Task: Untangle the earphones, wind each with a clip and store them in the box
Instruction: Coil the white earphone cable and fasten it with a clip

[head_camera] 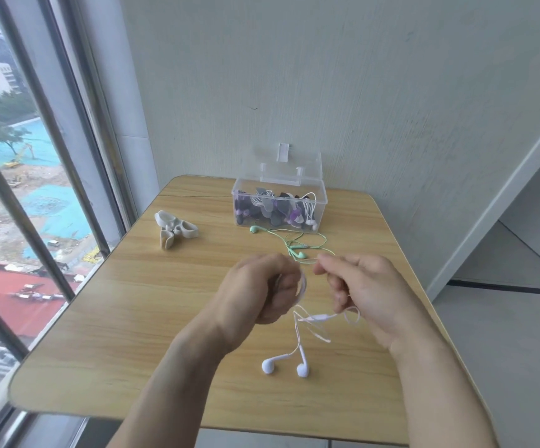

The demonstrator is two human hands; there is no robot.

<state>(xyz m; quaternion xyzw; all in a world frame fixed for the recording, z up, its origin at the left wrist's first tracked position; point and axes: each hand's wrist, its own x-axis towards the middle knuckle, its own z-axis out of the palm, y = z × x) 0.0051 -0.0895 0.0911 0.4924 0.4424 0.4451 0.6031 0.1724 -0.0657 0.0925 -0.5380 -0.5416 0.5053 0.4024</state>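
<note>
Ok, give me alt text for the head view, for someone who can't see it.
Both hands wind a white earphone cable above a wooden table: the left hand grips the coil, the right hand pinches the cord, and the white earphones dangle to the tabletop. Behind lie mint-green earphones, pale clips and an open clear box holding wound earphones.

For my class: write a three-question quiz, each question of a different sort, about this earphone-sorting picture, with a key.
1. True or false: the lid of the clear box is closed.
2. Which earphones lie untouched in front of the box? A. black B. green earphones C. red
3. Fill in: the beige clips sit to the ____ of the box.

Key
1. False: the lid stands open.
2. B. The left hand and right hand both hold the cable of the white earphones, whose buds rest on the table.
3. Left.
</note>
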